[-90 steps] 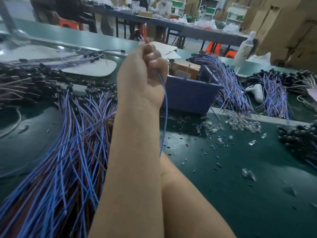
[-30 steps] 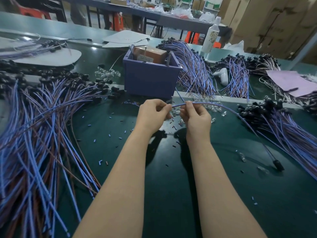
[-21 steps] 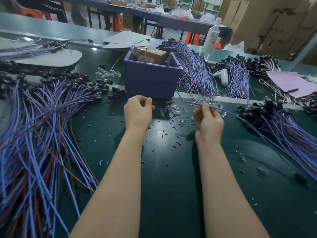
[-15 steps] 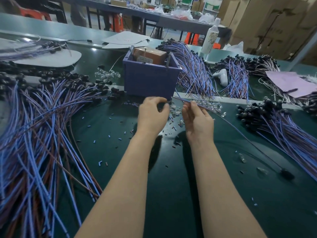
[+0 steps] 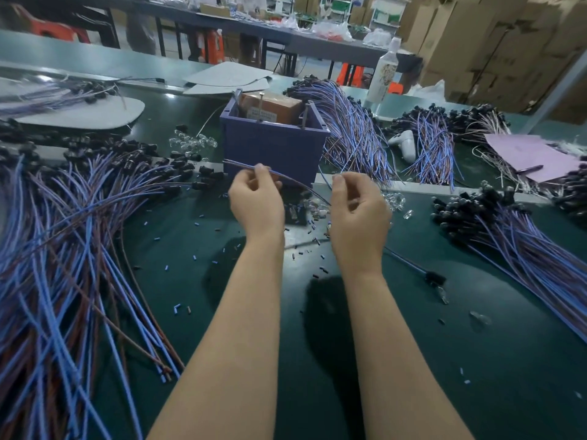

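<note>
A thin blue-and-brown wire [image 5: 295, 182] stretches between my two hands above the green table [image 5: 397, 360]. My left hand [image 5: 257, 204] pinches it near its bare end, in front of the purple bin [image 5: 273, 150]. From there the wire slopes down into my right hand [image 5: 359, 217], whose fingers are curled over it. It comes out below that wrist and ends in a black connector [image 5: 434, 277] lying on the table. Small clear LEDs [image 5: 394, 201] and cut bits of insulation [image 5: 313, 227] are scattered under my hands.
A big fan of blue and brown wires [image 5: 63, 265] covers the left side. More bundles with black connectors lie at the right [image 5: 514, 236] and behind the bin [image 5: 355, 134]. A white bottle [image 5: 386, 74], pink paper [image 5: 527, 154] and grey card sheets [image 5: 85, 112] sit further back.
My left hand, raised high three seconds ago, came down. It has taken the wire near its free end and both hands lifted slightly. The connector end slid left.
</note>
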Demonstrator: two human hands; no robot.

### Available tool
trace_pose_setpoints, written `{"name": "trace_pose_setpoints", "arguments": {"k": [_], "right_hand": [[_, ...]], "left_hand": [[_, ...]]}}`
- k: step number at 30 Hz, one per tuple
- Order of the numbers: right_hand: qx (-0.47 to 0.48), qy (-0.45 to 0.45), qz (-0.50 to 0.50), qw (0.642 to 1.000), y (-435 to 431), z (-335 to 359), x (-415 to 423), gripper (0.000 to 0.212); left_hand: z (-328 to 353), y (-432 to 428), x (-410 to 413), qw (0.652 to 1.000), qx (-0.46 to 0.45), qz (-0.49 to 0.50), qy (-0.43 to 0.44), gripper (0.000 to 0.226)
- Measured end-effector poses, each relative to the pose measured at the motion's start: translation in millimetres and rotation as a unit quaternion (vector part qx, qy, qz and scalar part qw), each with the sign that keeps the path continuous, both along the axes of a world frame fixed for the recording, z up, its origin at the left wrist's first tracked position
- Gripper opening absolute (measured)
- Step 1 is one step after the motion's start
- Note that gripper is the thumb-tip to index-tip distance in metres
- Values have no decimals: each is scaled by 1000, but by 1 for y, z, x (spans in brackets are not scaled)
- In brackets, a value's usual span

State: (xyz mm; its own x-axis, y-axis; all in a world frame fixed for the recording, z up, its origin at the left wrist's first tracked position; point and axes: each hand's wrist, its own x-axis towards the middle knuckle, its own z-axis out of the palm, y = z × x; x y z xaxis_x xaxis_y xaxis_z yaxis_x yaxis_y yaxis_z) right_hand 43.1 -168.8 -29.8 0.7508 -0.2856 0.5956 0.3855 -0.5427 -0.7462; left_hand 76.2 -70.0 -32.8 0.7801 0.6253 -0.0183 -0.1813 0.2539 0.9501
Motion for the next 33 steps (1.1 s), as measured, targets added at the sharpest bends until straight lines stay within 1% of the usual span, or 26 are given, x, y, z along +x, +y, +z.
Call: {"name": "trace_pose_setpoints", "arguments": {"k": [1, 2, 3, 4, 6, 7, 10, 12, 14, 16, 18, 20, 22, 24, 27, 29, 31, 33], "right_hand": [[-59, 9, -20, 998, -2, -2, 2, 19], [-108, 46, -23, 993, -4, -5, 5, 24], [-134, 91, -14, 987, -5, -9, 8, 27], [-132, 124, 2, 983, -4, -13, 10, 27], [-95, 139, 29, 985, -1, -17, 10, 22], [-72, 134, 37, 988, 2, -18, 9, 21], [-27, 126, 42, 991, 7, -18, 9, 17], [-7, 128, 39, 991, 8, -19, 9, 16], [12, 133, 46, 990, 10, -20, 8, 16], [32, 134, 51, 989, 12, -21, 9, 15], [49, 135, 58, 988, 13, -21, 11, 14], [56, 136, 62, 987, 13, -21, 12, 14], [62, 133, 61, 987, 13, -22, 11, 12], [88, 129, 50, 986, 14, -22, 11, 11], [137, 117, 21, 983, 12, -22, 11, 7], [121, 120, 8, 985, 13, -22, 10, 14], [90, 130, 6, 987, 14, -22, 8, 24], [62, 144, -2, 988, 15, -22, 8, 29]], "left_hand": [[2, 3, 0, 1000, 5, 16, -10, 26], [4, 4, 0, 999, 8, 27, -22, 26], [6, 4, 0, 999, 4, 34, -34, 25], [8, 3, -1, 998, -6, 38, -48, 23], [8, -1, -1, 997, -22, 18, -70, 19], [6, -5, -1, 997, -11, -9, -74, 16], [-8, -18, -6, 987, 110, -113, -44, 8], [-17, -23, -10, 975, 178, -133, -24, 7], [-21, -23, -12, 972, 196, -127, -18, 11], [-23, -21, -13, 972, 192, -131, -19, 11], [-24, -20, -14, 978, 167, -121, -28, 9], [-23, -18, -15, 986, 124, -104, -33, 8], [-22, -18, -15, 989, 85, -113, -30, 12], [-21, -19, -15, 990, 73, -115, -33, 13], [-19, -22, -19, 990, 131, -19, -47, 16], [-19, -24, -21, 983, 171, 33, -64, 16], [-20, -26, -22, 975, 204, 41, -79, 14], [-20, -30, -24, 970, 227, 27, -85, 9]]}}
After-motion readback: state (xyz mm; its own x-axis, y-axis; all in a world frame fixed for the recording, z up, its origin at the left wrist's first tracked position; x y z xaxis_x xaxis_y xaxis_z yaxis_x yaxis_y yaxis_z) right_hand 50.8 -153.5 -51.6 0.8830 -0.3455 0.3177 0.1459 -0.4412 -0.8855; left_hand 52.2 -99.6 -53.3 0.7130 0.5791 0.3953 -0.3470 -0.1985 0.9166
